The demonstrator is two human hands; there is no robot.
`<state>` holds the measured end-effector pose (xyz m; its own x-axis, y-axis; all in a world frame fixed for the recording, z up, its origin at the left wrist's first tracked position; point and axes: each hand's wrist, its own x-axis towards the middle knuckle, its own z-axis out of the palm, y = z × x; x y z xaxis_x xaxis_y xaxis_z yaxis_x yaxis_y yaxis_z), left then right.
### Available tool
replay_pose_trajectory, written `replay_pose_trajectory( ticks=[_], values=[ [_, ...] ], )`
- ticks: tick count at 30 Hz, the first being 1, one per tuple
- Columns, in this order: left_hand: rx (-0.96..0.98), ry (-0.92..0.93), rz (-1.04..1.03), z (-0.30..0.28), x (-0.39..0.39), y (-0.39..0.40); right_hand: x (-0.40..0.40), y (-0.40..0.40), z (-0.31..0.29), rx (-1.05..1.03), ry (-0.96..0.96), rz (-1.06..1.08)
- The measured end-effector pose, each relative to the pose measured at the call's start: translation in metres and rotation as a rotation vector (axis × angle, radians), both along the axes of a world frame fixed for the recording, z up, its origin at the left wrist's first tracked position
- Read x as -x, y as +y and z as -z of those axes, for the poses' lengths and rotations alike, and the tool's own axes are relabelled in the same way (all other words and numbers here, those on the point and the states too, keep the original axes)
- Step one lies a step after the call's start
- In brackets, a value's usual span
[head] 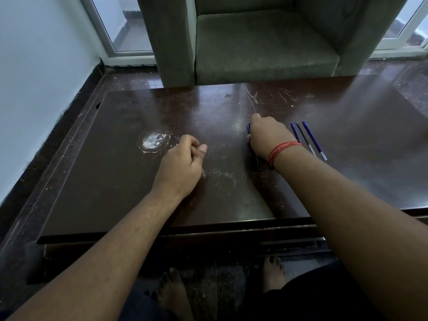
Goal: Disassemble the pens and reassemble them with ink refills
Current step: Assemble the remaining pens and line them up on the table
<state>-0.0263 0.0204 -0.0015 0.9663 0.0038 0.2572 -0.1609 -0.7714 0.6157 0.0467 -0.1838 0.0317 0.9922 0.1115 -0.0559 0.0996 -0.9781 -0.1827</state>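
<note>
My right hand [268,135], with a red thread around the wrist, lies over a dark pen [257,161] on the brown table [115,177]. The fingers curl down around the pen; its blue end [249,127] pokes out at the left of the hand and its dark end shows below the wrist. Just right of that hand lie three thin ink refills [309,140] side by side, two blue and one dark, slanting toward the lower right. My left hand [183,158] rests at the table's middle as a loose fist holding nothing.
A white scuffed patch [152,141] marks the table left of my left hand. A grey-green armchair [261,40] stands right behind the table's far edge. A white wall runs along the left. My bare feet [273,272] show under the near edge.
</note>
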Motion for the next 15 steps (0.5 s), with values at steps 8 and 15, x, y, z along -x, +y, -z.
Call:
replay_pose_trajectory(
  ticks=[8, 15],
  values=[
    [-0.011, -0.004, 0.005, 0.0001, -0.0007, 0.0004, -0.0023, -0.0042, -0.0019, -0.012, 0.012, -0.015],
    [-0.080, -0.050, 0.006, 0.0009, -0.0017, 0.0010, 0.0058, -0.0096, -0.0062, -0.030, -0.124, -0.027]
  ],
)
